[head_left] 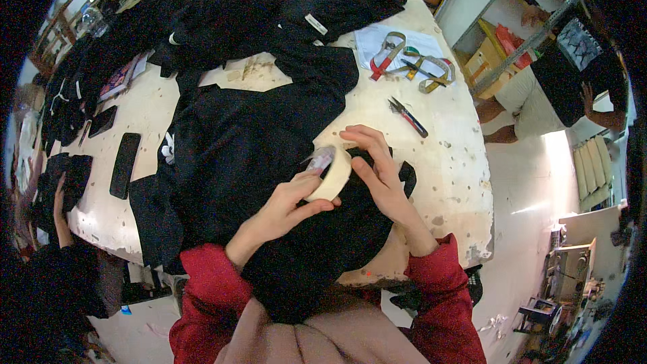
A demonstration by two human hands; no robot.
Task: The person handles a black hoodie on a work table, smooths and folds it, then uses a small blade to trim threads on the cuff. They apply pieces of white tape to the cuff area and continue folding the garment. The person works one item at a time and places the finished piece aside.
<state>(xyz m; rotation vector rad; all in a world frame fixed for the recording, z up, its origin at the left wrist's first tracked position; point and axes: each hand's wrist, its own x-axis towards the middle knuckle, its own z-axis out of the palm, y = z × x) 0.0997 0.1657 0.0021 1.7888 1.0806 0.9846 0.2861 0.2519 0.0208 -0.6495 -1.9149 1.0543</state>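
Note:
My left hand (282, 210) grips a cream roll of masking tape (335, 176), with its fingers in the ring and the thumb along the outer side. At the roll's far right side is my right hand (381, 174); its fingers are stretched out and apart from the thumb, whose tip is close to the tape. Whether that thumb touches the roll I cannot tell. Beneath both hands a black garment (236, 135) lies spread on the pale table (448, 182), hanging over the near edge towards me.
Thread snips (408, 117) and tape measures (431, 73) on paper lie to the right. Black garments (222, 7) are heaped at the far side. A dark phone (125, 166) lies left. One person (67, 256) is at the left edge, another (559, 87) at the right.

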